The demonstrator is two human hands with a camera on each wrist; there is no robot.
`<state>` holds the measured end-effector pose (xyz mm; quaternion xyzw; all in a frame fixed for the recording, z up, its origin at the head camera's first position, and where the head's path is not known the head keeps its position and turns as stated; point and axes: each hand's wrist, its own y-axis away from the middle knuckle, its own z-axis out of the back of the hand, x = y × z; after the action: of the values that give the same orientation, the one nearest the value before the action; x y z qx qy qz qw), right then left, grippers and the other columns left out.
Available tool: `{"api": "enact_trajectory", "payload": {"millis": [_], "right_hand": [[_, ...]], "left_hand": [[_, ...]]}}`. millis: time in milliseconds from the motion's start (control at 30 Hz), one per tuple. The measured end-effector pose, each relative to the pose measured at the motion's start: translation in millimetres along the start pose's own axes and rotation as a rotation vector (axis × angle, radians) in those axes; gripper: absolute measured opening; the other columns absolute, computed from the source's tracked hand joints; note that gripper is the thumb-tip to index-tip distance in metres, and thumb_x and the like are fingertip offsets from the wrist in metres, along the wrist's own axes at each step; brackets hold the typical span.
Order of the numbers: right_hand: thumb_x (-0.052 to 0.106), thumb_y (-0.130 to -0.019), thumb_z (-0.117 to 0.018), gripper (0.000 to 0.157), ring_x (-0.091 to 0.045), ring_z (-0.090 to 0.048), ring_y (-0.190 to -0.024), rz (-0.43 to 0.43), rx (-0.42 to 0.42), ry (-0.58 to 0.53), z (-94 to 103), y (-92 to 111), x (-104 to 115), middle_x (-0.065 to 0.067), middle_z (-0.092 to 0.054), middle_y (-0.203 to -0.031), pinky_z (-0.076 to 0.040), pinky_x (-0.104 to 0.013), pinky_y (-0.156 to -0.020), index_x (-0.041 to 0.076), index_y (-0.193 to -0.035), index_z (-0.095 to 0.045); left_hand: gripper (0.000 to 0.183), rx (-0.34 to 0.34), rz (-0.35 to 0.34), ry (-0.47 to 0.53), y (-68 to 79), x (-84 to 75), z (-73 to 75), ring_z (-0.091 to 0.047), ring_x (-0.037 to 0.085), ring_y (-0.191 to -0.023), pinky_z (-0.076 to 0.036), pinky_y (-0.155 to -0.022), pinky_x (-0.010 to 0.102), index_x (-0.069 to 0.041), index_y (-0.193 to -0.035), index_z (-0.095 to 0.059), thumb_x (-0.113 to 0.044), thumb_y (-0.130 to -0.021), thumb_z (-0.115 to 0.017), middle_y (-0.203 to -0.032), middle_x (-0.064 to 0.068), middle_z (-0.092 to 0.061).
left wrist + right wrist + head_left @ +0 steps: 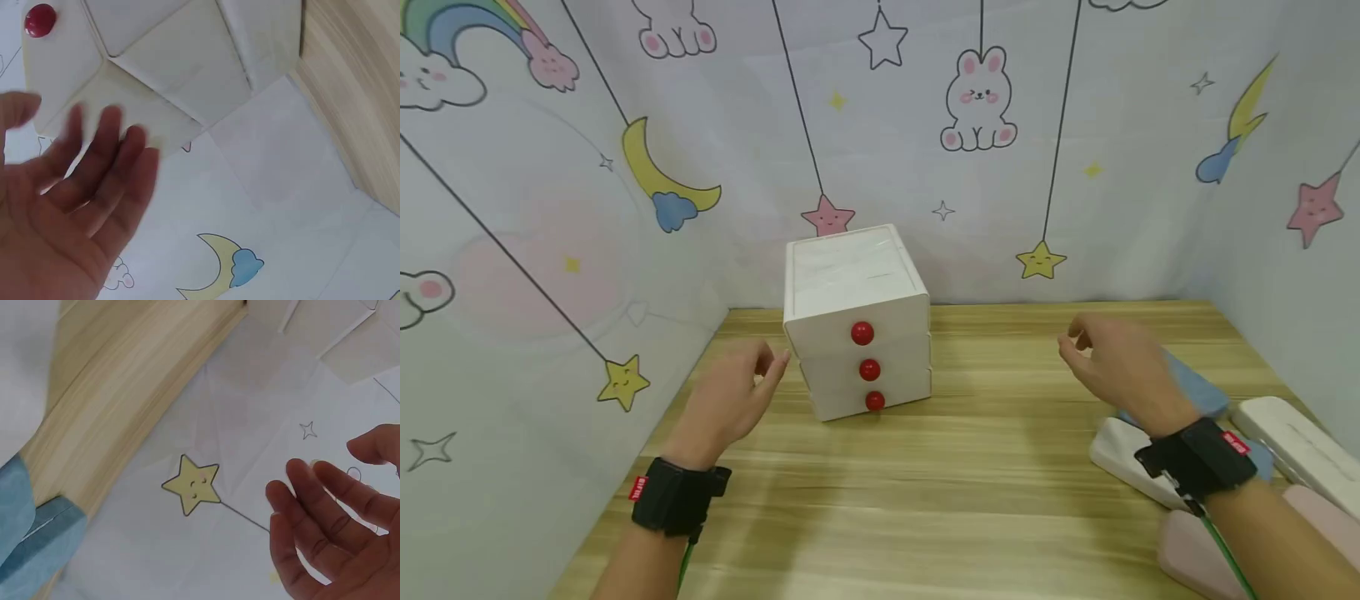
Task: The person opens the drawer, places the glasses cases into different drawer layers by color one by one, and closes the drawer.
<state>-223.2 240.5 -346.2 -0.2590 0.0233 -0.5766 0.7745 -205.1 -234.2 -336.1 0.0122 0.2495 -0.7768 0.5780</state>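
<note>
At your 12 o'clock, the white drawer cabinet (850,271) stands upright on the counter (985,483), its red knobs (862,333) facing you. Your left grip (730,400), released, hangs at its 8 o'clock, just beside its left edge. Your right grip (1123,367), also released, is well apart at its 3 o'clock; wide counter space between reaches back to the printed backdrop (1120,217).

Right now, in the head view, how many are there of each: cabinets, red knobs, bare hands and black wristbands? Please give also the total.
White three-drawer cabinet: 1
Round red knobs: 3
Bare hands: 2
Black wristbands: 2
Total: 8
</note>
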Motion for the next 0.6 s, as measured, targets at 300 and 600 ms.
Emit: {"api": "enact_trajectory", "payload": {"millis": [300, 600], "right_hand": [[0.018, -0.104, -0.059, 0.022, -0.03, -0.071, -0.093, 0.204, -0.149, -0.23, -26.3, -32.1, 57.7, -0.014, -0.073, -0.105, -0.058, -0.046, -0.079, 0.003, -0.117, -0.067], [0.018, -0.103, -0.06, 0.044, -0.034, -0.068, -0.121, 0.243, -0.062, -0.495, -51.7, -68.7, 109.8, -0.016, -0.06, -0.144, -0.058, -0.043, -0.094, 0.007, -0.146, -0.054]], "left_hand": [[0.045, -0.214, -0.057, 0.237, -11.4, -14.0, -13.9, -0.056, 0.043, -0.127, -0.05, -0.104, 0.056, 0.002, -0.145, -0.039, -0.024, -0.11, -0.045, -0.142, 0.025, -0.05], [0.034, -0.315, -0.101, 0.401, -18.6, -16.4, -35.9, -0.059, 0.041, -0.13, -0.052, -0.1, 0.056, -0.004, -0.141, -0.048, -0.015, -0.109, -0.046, -0.143, 0.03, -0.056]]}}
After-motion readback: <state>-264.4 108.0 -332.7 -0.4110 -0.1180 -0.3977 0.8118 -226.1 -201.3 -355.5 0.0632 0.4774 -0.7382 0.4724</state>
